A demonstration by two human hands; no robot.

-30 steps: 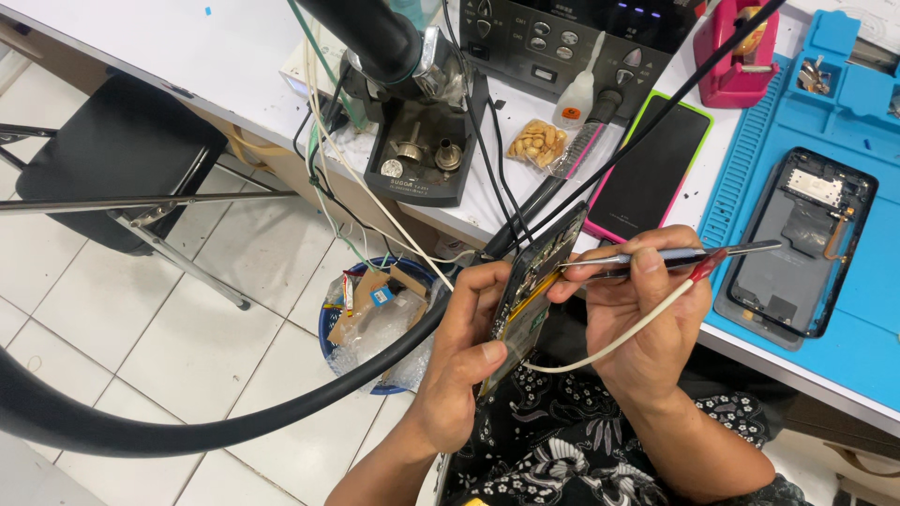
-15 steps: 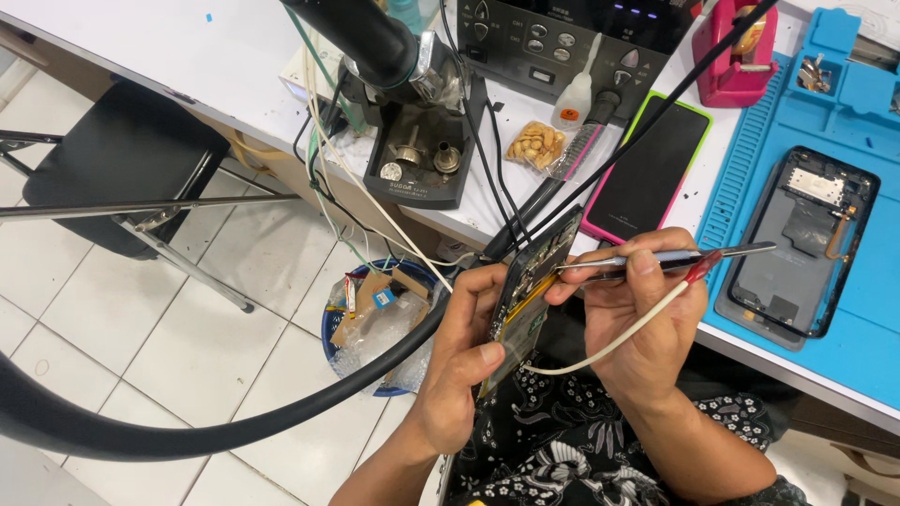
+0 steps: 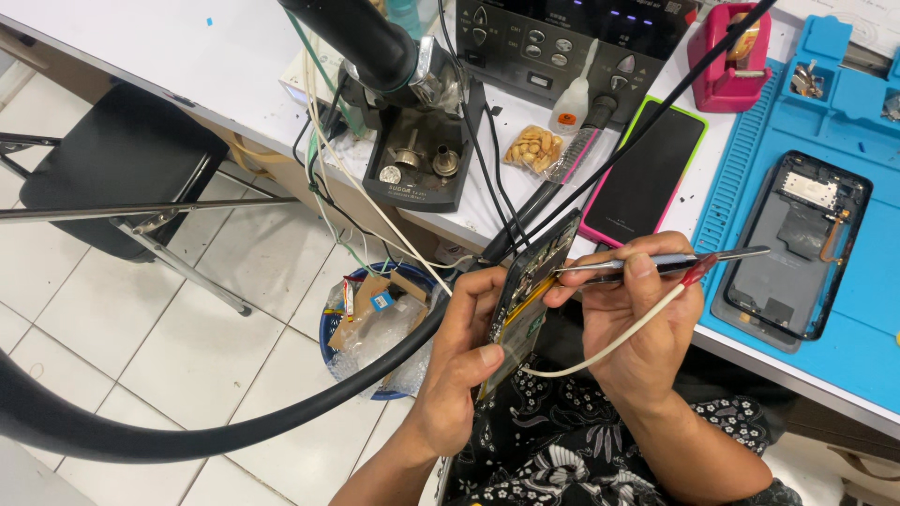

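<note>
Left hand (image 3: 464, 361) wrapped round an opened phone (image 3: 527, 290), gripping it upright on edge just off the front of the counter (image 3: 141, 56) — thumb pressed against its exposed inside. Right hand (image 3: 637, 328) closed on metal tweezers (image 3: 656, 265), tips touching the phone's upper innards — a cream wire (image 3: 600, 349) curling beneath. Up on the blue repair mat (image 3: 862, 319), another back-off phone (image 3: 797, 244); below, a bin (image 3: 375, 328) on the tiled floor (image 3: 141, 328).
</note>
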